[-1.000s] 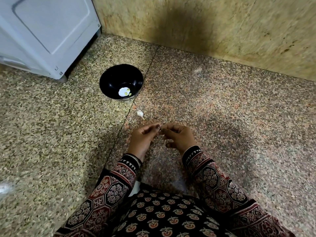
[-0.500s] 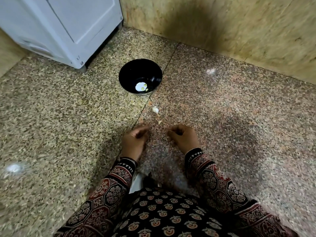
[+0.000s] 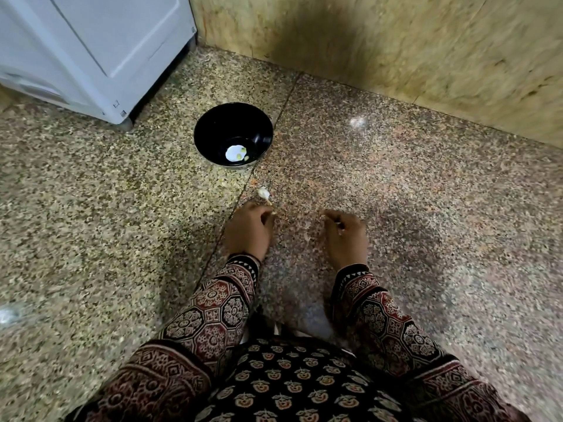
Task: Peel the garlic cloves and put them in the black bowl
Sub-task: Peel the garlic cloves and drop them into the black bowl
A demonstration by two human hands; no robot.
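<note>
I sit on a speckled stone floor [image 3: 122,208] in a corner, with a yellow-brown wall [image 3: 396,47] in front of me.

My left hand [image 3: 249,229] is low over the floor, on my side of the black bowl [image 3: 213,129]. Its fingers are curled in. There may be a tiny pale bit at the tips, but it is blurry, so I cannot tell if I hold anything. My right hand [image 3: 345,236] is farther from the bowl and apart from my left hand. It is curled too, with something pale by the fingers. I cannot tell what that is.

One garlic clove [image 3: 263,193] lies on the floor between the bowl and my left hand, just beside my fingertips. It looks white, and I think its skin is on.

The bowl has a pale round spot at the bottom with little yellow bits. They may be peeled cloves, but they are too small to be sure. A white machine [image 3: 91,50] stands just past the bowl, by the wall.

I think I am between cloves now. Next I should pinch the clove on the floor with my fingertips, pull off its thin skin, and drop it in the bowl. It is small, so I must pinch with care.
</note>
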